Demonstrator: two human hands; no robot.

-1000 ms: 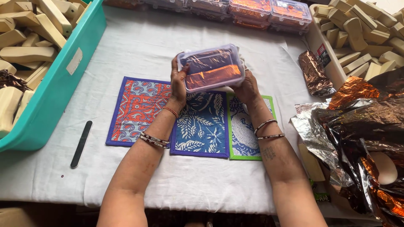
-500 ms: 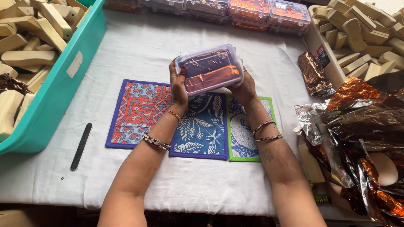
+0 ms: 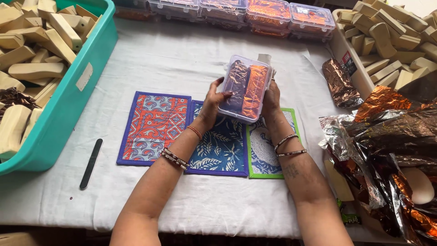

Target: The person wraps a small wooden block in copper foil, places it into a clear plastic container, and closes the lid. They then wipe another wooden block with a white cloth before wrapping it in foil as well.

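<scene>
Hands gripping clear box [image 3: 245,88] above three printed mats [image 3: 217,136]: left hand [image 3: 213,105] clasping its left side, right hand [image 3: 271,99] its right. Inside, two foil-wrapped pieces, purple and orange. Nearby: teal bin [image 3: 75,98] of wooden blocks, foil sheets [image 3: 387,136], nail file [image 3: 91,163].

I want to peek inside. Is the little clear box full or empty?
Full. Two foil-wrapped pieces, one purple and one orange, fill the clear box held between the left hand and right hand.
</scene>
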